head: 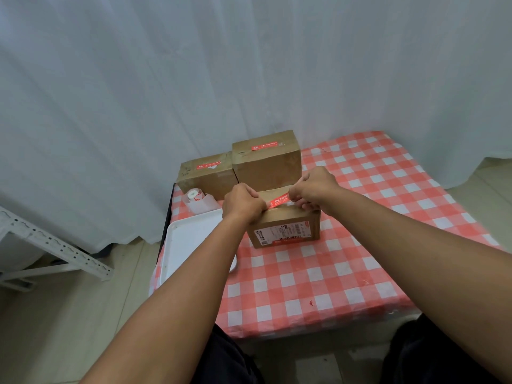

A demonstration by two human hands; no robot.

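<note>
"Three boxes in the head view, was it?"

"Three. The near box (282, 225) sat on the checked table (360, 245), straight ahead of the person. A low box (206, 174) and a taller box (267, 162) stood touching each other just behind it, each with one red sticker on top."

"And the hands?"

"Two, both on one red strip (280, 202) stretched over the near box's top. The left hand (242, 202) had its fingers curled and pinched on the strip's left end at the box edge. The right hand (315, 187) pinched the right end between thumb and fingertips. Whether the strip already touched the cardboard, I could not tell."

"What looked risky?"

"An uneven pull, I judged. One hand tugging harder could have laid the strip crooked or wrinkled it. Slack could have let it fold onto itself or cling to a finger. Only the hands steadied the box, so it might have slid on the cloth."

"Anything else to count?"

"One white tray (194, 239) left of the near box, and one roll of labels (194, 196) behind the tray"
</note>
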